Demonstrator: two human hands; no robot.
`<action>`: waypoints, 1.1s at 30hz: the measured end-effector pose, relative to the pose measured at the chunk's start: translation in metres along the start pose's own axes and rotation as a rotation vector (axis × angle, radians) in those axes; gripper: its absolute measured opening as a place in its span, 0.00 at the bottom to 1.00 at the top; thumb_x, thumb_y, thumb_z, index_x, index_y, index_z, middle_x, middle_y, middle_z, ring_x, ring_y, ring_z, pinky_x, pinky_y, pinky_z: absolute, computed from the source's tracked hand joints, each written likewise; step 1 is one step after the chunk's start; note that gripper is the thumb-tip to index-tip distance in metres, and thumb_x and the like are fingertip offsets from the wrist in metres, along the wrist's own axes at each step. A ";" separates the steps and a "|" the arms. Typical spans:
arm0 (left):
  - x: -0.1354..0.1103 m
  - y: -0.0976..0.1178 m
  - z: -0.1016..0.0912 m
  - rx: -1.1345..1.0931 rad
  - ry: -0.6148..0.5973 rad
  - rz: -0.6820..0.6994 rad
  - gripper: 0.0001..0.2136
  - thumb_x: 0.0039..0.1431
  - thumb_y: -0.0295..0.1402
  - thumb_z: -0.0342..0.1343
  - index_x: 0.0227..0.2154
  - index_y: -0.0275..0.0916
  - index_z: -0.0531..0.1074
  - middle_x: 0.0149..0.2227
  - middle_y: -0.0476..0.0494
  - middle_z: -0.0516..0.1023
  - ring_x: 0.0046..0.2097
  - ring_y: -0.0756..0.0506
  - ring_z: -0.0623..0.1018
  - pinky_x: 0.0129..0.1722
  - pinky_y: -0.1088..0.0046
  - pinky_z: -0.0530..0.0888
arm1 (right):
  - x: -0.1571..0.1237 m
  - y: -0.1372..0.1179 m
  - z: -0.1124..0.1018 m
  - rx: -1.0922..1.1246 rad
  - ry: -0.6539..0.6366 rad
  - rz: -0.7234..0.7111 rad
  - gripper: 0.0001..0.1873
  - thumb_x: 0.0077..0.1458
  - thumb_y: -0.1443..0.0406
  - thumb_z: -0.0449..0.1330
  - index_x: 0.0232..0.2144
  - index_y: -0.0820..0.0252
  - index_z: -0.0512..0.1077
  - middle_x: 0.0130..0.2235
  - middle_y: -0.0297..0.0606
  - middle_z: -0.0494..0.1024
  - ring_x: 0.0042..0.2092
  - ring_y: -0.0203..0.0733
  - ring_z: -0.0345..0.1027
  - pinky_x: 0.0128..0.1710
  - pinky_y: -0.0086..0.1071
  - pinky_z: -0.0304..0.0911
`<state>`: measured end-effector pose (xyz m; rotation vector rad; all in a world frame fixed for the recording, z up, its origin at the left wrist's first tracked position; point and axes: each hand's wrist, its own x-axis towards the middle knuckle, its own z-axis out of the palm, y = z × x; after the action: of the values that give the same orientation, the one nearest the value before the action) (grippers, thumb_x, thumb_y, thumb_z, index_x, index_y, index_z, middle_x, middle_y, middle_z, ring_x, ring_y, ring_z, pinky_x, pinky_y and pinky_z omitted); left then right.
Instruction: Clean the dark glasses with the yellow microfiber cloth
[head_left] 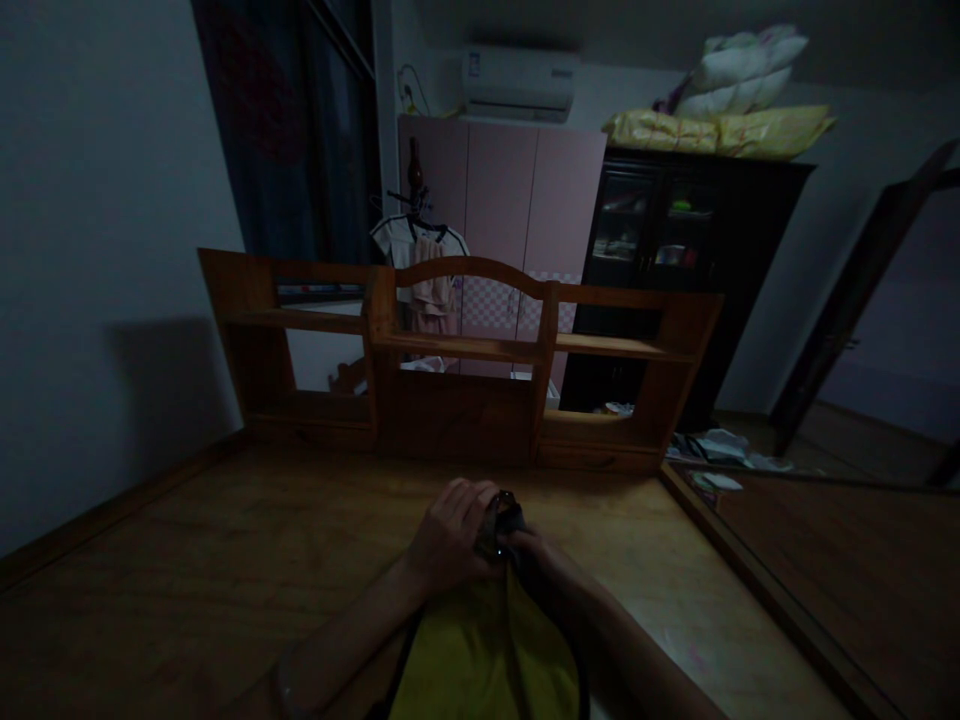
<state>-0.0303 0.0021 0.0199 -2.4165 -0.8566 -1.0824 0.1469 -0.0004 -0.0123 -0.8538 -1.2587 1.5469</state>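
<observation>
A yellow cloth item with dark edging [472,655] lies in front of me, its lower part cut off by the bottom of the view; I cannot tell whether it is a bag or a garment. My left hand [451,530] is closed around its gathered far end, with the back of the hand and curled fingers showing. From the other side, my right hand [538,552] pinches the same end, its fingers partly hidden. Between the two hands sits a dark, partly shiny bunched piece [507,517], too dim to name.
Beneath is a wooden bed-like surface [300,530], bounded by a raised side rail [750,570] at right. A wooden shelf headboard [465,345] rises across its far end. Behind it are clothes on a stand [431,270], a pink wardrobe [499,190] and a dark cabinet [694,220].
</observation>
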 end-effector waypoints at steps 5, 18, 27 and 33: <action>0.000 -0.001 0.001 -0.003 0.003 -0.015 0.38 0.47 0.46 0.62 0.58 0.32 0.57 0.52 0.31 0.72 0.52 0.33 0.73 0.56 0.51 0.66 | -0.005 -0.010 0.006 0.112 0.002 0.083 0.13 0.42 0.66 0.60 0.33 0.63 0.75 0.31 0.36 0.78 0.35 0.43 0.70 0.41 0.34 0.63; -0.001 -0.004 0.003 0.012 -0.017 0.000 0.39 0.50 0.53 0.60 0.58 0.33 0.59 0.52 0.30 0.72 0.52 0.33 0.73 0.56 0.51 0.65 | -0.011 -0.018 0.012 0.073 0.021 0.082 0.13 0.43 0.65 0.63 0.35 0.61 0.76 0.36 0.37 0.80 0.40 0.46 0.72 0.45 0.37 0.64; -0.001 -0.003 0.001 0.017 -0.035 0.009 0.40 0.49 0.54 0.60 0.59 0.32 0.57 0.53 0.30 0.72 0.52 0.32 0.73 0.55 0.50 0.66 | -0.011 -0.015 0.008 -0.015 0.044 0.071 0.15 0.45 0.62 0.65 0.37 0.61 0.76 0.34 0.39 0.80 0.39 0.49 0.73 0.42 0.39 0.66; -0.002 -0.002 0.001 0.042 -0.094 0.054 0.40 0.51 0.53 0.61 0.60 0.33 0.57 0.54 0.29 0.70 0.53 0.32 0.72 0.57 0.51 0.65 | -0.006 -0.009 0.002 -0.166 0.120 -0.007 0.17 0.46 0.60 0.65 0.40 0.58 0.76 0.38 0.36 0.80 0.44 0.49 0.72 0.47 0.41 0.65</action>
<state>-0.0319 0.0037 0.0176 -2.4575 -0.8301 -0.9286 0.1490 -0.0069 -0.0036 -1.0321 -1.3133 1.3784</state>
